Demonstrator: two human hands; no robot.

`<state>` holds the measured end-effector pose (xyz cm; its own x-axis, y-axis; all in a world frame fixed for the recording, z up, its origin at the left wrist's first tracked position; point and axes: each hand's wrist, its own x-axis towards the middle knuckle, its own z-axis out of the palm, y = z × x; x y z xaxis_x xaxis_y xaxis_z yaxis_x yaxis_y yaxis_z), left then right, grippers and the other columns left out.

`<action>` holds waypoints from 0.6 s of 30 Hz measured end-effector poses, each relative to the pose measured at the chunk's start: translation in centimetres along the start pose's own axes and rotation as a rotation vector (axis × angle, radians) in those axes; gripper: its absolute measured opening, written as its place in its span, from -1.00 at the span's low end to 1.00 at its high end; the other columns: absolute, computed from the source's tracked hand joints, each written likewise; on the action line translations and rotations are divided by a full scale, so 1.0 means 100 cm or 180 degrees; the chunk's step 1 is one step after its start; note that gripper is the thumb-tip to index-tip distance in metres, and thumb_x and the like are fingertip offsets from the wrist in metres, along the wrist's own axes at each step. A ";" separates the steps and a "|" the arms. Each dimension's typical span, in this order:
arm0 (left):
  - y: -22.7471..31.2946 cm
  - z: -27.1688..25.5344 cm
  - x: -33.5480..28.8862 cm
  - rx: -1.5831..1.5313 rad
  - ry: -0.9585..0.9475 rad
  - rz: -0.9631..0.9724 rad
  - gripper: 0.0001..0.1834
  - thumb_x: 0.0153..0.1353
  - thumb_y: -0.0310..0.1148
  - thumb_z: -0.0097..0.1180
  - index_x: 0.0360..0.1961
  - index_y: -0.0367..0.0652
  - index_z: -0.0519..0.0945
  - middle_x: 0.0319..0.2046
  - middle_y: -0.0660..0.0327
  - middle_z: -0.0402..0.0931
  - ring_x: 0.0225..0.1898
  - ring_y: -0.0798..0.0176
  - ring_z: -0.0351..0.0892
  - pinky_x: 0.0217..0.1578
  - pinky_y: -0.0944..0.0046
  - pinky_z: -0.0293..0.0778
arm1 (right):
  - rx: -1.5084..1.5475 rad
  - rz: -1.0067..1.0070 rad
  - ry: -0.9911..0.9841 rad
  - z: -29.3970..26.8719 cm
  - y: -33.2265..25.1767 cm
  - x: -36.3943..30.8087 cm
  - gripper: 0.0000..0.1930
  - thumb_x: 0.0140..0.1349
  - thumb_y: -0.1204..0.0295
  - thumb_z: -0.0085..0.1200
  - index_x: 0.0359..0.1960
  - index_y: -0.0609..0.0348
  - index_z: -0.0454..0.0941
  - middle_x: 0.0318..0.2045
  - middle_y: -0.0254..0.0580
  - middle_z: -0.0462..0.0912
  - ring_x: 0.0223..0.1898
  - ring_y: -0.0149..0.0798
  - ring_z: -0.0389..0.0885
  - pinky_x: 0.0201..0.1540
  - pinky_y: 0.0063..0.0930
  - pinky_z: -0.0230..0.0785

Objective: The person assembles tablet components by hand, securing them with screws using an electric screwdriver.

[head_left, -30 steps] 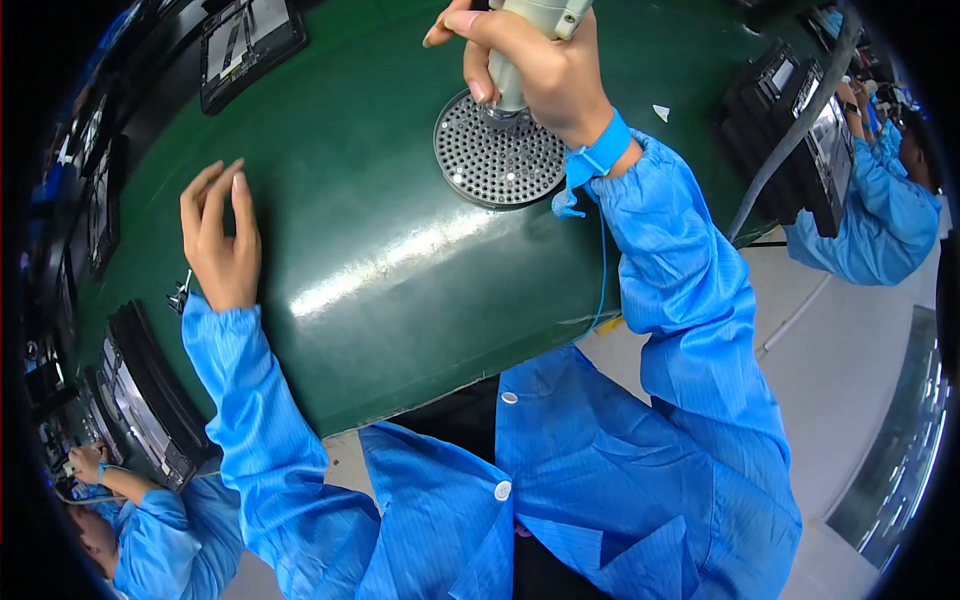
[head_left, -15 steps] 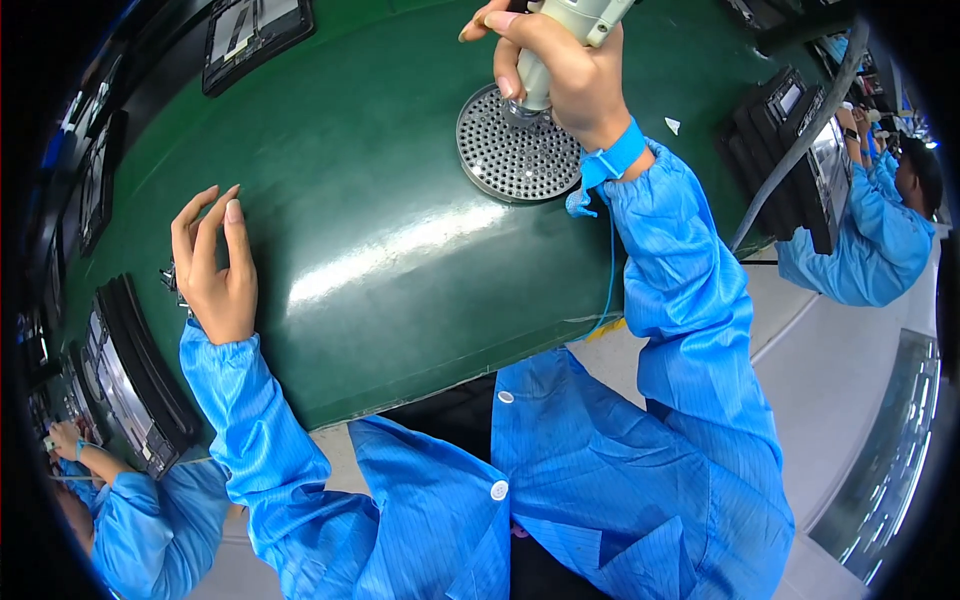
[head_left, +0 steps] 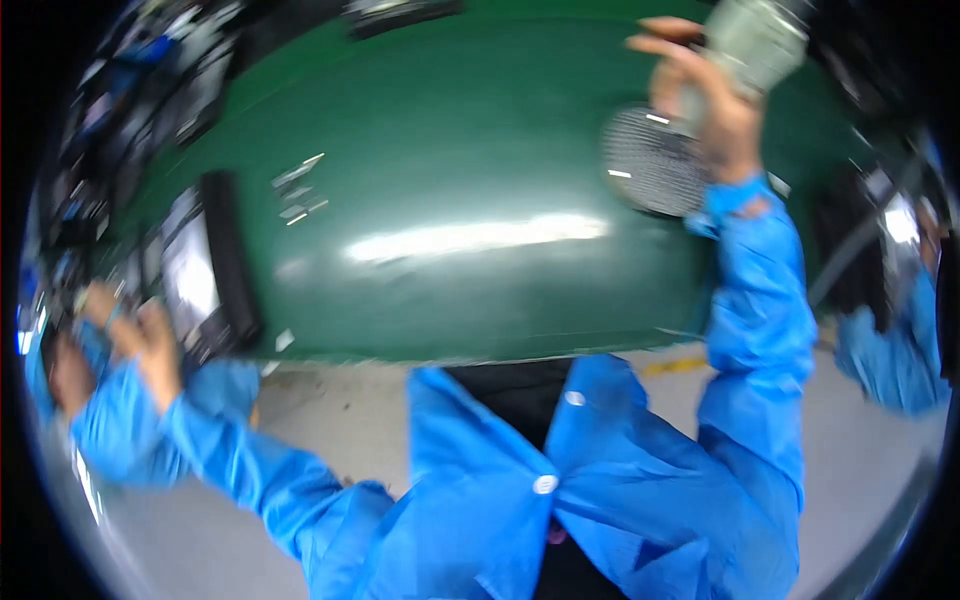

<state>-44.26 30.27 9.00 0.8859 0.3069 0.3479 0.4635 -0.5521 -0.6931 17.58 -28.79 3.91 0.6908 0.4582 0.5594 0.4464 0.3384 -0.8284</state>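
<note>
In the head view my right hand (head_left: pixel 725 120) is wrapped round a pale grey-green, gun-shaped tool (head_left: pixel 757 45) at the far right of the green work surface (head_left: pixel 450 130). Below the tool's nose lies a round metal disc (head_left: pixel 650 160) full of small holes, partly covered by the hand. A blue band circles my right wrist. Far over to the left, my left hand (head_left: pixel 155 350) is stretched beside a stack of dark flat panels (head_left: pixel 230 260). Motion smears its fingers, and whether they touch anything does not show.
Small shiny metal pieces (head_left: pixel 300 190) lie on the green surface. A co-worker's blue sleeve (head_left: pixel 130 420) is close to my left arm; another person in blue (head_left: pixel 885 350) is at the right. A grey cable (head_left: pixel 870 230) hangs near more dark panels on the right.
The whole view has swung left and blurred. My left hand has left the small metal pieces and reached out left towards the panel stack. My right hand still grips the gun-shaped tool.
</note>
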 end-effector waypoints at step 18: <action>0.144 -0.163 0.083 -0.5208 -0.1206 -0.3661 -0.52 0.28 -0.26 0.30 -0.02 -0.50 0.48 -0.25 0.08 0.66 -0.35 0.33 0.69 -0.28 0.37 0.62 | -0.0144 0.0246 0.0126 0.005 0.001 0.010 -0.65 0.30 0.47 -0.01 0.02 0.53 0.53 -0.29 0.02 0.69 -0.62 -0.50 0.40 -0.55 -0.60 0.23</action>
<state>-29.91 12.22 12.14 0.2813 0.9477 -0.1509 0.4666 0.0023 0.8845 18.04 -27.94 4.38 0.7457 0.4483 0.4929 0.4154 0.2655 -0.8700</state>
